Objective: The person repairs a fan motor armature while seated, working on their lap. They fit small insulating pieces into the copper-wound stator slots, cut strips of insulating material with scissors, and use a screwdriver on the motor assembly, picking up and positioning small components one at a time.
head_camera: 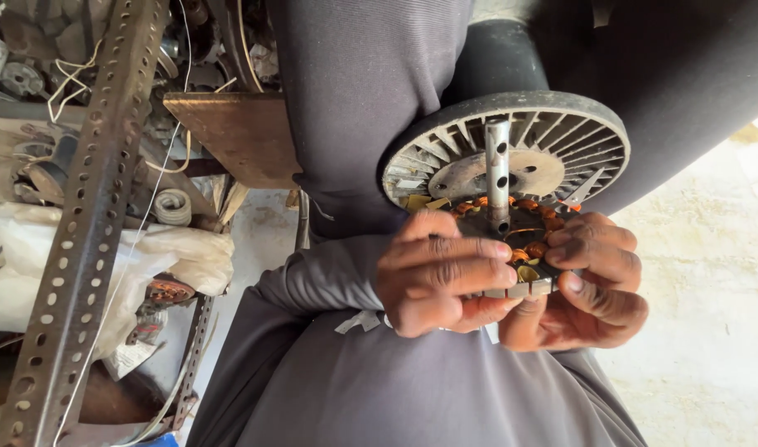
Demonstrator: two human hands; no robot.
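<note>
— Any packages, labels or signs about?

— Only a whitish plastic bag, soft and crumpled, at the left behind the perforated angle-iron upright. No legible label or sign anywhere.

— And the thing in hand?

— A round fan motor, held in front of the lap, right of centre. Grey ribbed disc at the far side, copper windings ringed round the hub, partly hidden by fingers.

— Which way pointing?

— Steel shaft as the long axis, running near to far in the view, drilled with small holes, free end toward the far rim of the disc. Flat face of the disc turned up toward the camera.

— Hands?

— Left hand wrapped over the near left edge, fingers curled across the windings, gripping. Right hand cupped under the near right edge, fingers bent over the rim, gripping too. Both touching the motor, thumbs toward each other.

— Room to move?

— Open pale concrete floor to the right. Crowded at the left: wooden board, wires and metal parts close beside the knee. Far rim of the disc just beside the dark-clothed leg.
</note>
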